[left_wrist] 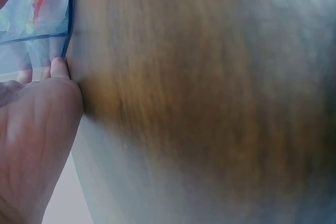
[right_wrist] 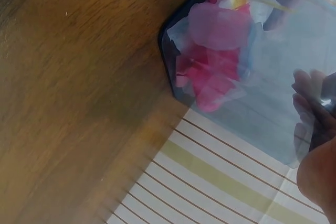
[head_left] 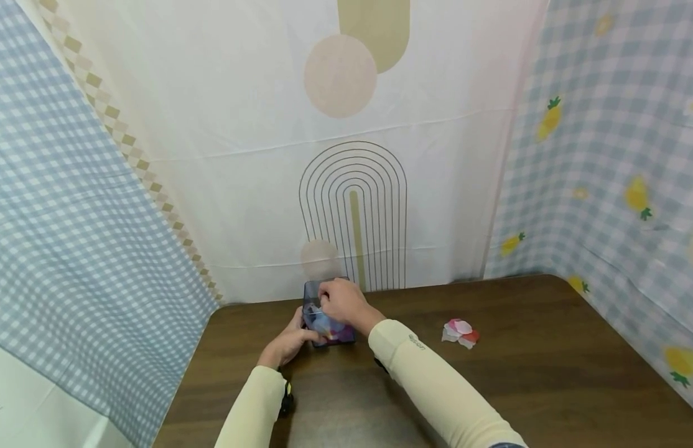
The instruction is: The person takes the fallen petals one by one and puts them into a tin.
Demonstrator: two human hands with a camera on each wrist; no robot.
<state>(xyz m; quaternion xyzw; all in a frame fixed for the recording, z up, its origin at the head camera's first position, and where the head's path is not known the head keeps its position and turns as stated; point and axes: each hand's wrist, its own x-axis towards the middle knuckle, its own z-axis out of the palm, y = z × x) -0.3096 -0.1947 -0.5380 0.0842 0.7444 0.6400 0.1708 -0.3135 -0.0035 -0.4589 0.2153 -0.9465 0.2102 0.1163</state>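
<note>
A see-through container (head_left: 311, 292) with dark edges stands at the table's back edge, holding pink, white and yellow petals (right_wrist: 215, 77). Around its lower left side my left hand (head_left: 287, 345) grips it. The thumb lies in front, and the other fingers show through the clear wall in the left wrist view. At the container's upper part is my right hand (head_left: 344, 302), with bent fingers. Whether those fingers hold anything is hidden. In the right wrist view only part of this hand (right_wrist: 319, 177) appears, beside the clear wall and a reflection of fingers.
A small pile of pink, white and red petals (head_left: 460, 331) lies on the brown wooden table (head_left: 525, 386), right of my right arm. A white patterned cloth (head_left: 240, 205) hangs behind the table. Checked cloths (head_left: 593, 143) hang at both sides.
</note>
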